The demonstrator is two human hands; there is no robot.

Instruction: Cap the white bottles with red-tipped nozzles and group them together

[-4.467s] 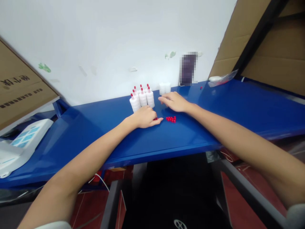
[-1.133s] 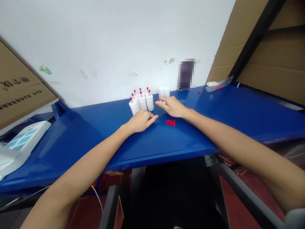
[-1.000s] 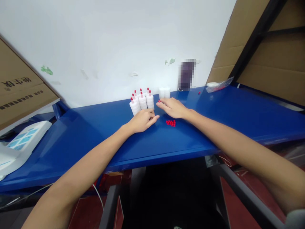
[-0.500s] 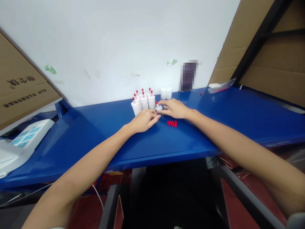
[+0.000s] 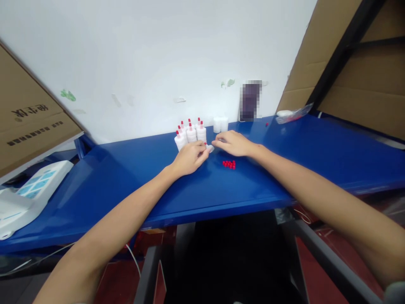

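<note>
My left hand [image 5: 191, 158] is closed at the fingertips on a white nozzle cap [image 5: 210, 148] with a red tip, which lies tilted to the right. My right hand [image 5: 234, 143] is just right of that cap, its fingers curled toward the thumb. Something pale shows between them, too small to make out. Behind my left hand stands a cluster of white squeeze bottles [image 5: 191, 134] with red-tipped nozzles. Two white bottles without nozzles [image 5: 220, 125] stand behind my right hand. Several small red tip caps [image 5: 229, 164] lie grouped in front of my hands.
The blue table [image 5: 253, 181] meets a white wall at the back. A dark blurred-out panel [image 5: 250, 101] leans there. One red cap [image 5: 266, 124] and a clear plastic bag [image 5: 294, 115] lie at the right. A white device [image 5: 47, 181] and cardboard [image 5: 31, 109] are at the left.
The red-tipped nozzle cap has gone from upright between both hands to tilted in my left fingers. My right fingertips have drawn back slightly to the right, off the cap.
</note>
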